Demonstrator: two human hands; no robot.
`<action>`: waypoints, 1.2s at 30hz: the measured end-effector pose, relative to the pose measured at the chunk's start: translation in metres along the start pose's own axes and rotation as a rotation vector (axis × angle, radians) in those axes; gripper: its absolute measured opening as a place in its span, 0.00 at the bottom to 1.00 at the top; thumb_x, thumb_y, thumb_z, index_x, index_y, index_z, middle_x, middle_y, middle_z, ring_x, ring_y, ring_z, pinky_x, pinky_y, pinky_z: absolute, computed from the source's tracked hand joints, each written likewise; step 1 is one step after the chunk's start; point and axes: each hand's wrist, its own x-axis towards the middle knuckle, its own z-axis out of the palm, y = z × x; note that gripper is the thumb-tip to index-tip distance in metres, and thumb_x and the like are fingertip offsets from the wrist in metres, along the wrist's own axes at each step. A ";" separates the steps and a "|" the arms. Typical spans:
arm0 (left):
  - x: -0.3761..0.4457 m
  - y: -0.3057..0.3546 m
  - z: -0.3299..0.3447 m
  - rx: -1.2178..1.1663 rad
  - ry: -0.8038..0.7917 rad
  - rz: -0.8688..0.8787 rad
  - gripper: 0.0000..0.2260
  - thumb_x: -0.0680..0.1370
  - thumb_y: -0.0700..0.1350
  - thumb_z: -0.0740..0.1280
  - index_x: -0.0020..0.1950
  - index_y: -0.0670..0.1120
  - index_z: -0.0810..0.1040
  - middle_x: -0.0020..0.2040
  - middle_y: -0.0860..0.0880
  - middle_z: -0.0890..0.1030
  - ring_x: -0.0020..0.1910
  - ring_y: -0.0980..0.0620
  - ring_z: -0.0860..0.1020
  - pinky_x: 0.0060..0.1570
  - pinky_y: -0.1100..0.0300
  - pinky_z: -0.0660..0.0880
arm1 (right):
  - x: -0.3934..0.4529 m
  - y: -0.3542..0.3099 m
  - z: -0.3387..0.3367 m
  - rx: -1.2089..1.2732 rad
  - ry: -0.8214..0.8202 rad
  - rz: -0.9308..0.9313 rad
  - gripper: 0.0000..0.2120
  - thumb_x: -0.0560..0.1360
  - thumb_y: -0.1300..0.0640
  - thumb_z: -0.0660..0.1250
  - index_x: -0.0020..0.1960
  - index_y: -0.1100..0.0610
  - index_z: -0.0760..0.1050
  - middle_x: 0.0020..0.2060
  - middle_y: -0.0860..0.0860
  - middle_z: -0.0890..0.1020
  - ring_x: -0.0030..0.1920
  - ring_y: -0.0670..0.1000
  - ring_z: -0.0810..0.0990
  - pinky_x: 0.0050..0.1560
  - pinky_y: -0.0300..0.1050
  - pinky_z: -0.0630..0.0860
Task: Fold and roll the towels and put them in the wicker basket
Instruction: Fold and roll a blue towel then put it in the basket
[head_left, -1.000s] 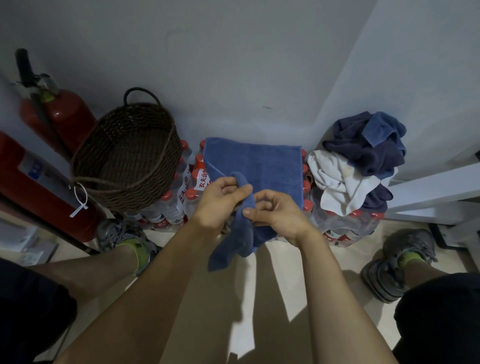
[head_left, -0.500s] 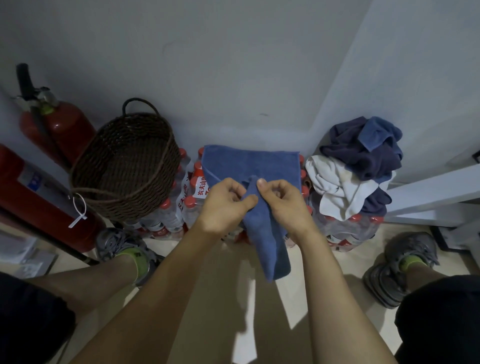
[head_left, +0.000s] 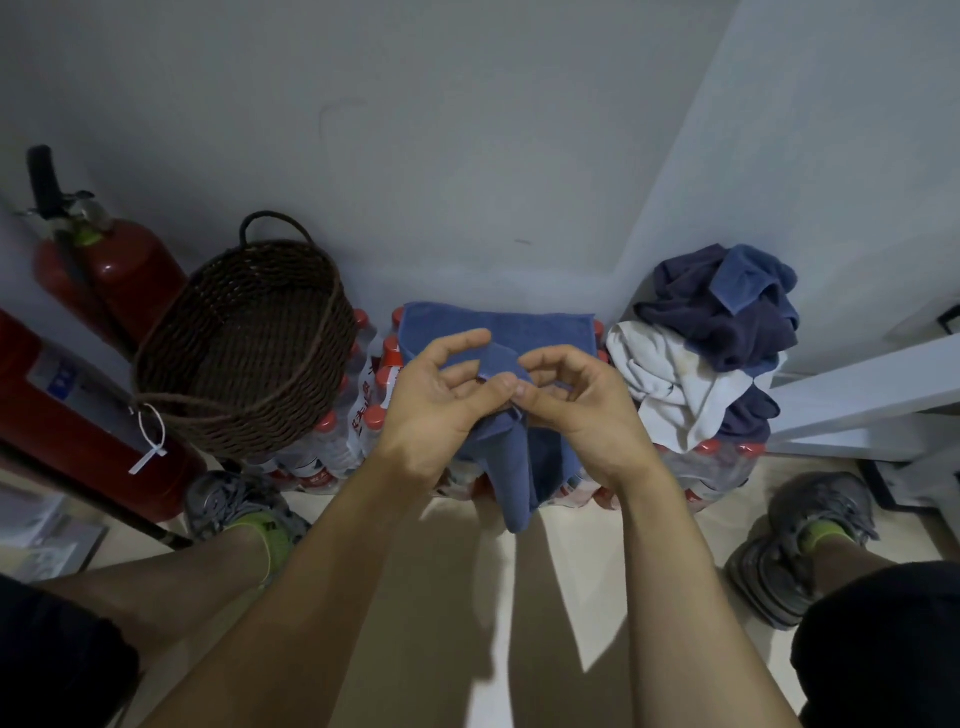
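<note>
1. Head view: blue towel (head_left: 524, 338) lies partly flat on the packs of water bottles (head_left: 363, 410), its near part gathered up and hanging down toward the floor (head_left: 519, 597).
2. Left hand (head_left: 447, 400) and right hand (head_left: 576, 400) are together at the middle, both pinching the towel's near edge between thumb and fingertips, other fingers spread.
3. Step, as I judge it: the fold stage of the first towel; nothing rolled yet.
4. Next move likely calls for drawing the hands apart along the edge to find the corners, then laying the edge square on the far half.
5. Wicker basket (head_left: 171, 364) sits tilted on the bottles at left, well apart from the hands; it looks empty.
6. Counts: one towel in hand, one basket, one pile of towels (head_left: 717, 338) at right, with white, dark navy and lighter blue cloth; exact number there can't be told.
7. Two fire extinguishers (head_left: 119, 270) at far left.
</note>
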 end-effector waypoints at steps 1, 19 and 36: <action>0.000 0.002 -0.002 0.040 -0.033 0.023 0.19 0.74 0.40 0.73 0.64 0.46 0.75 0.51 0.44 0.85 0.51 0.44 0.84 0.49 0.56 0.80 | 0.000 -0.001 -0.001 0.005 0.006 0.005 0.09 0.71 0.59 0.75 0.50 0.55 0.80 0.39 0.52 0.83 0.44 0.56 0.85 0.47 0.49 0.82; 0.006 0.020 -0.014 0.706 0.138 0.171 0.13 0.78 0.53 0.67 0.39 0.45 0.80 0.35 0.49 0.79 0.34 0.51 0.77 0.37 0.56 0.74 | -0.008 -0.025 0.020 -0.204 -0.248 0.105 0.12 0.78 0.44 0.65 0.41 0.48 0.80 0.36 0.46 0.82 0.38 0.45 0.80 0.41 0.34 0.74; 0.010 0.021 -0.033 0.786 -0.234 0.065 0.20 0.77 0.63 0.58 0.38 0.49 0.76 0.29 0.54 0.73 0.28 0.59 0.70 0.30 0.66 0.68 | -0.008 -0.023 0.013 -0.401 -0.198 0.178 0.18 0.68 0.42 0.76 0.54 0.46 0.77 0.41 0.45 0.83 0.40 0.44 0.83 0.40 0.37 0.77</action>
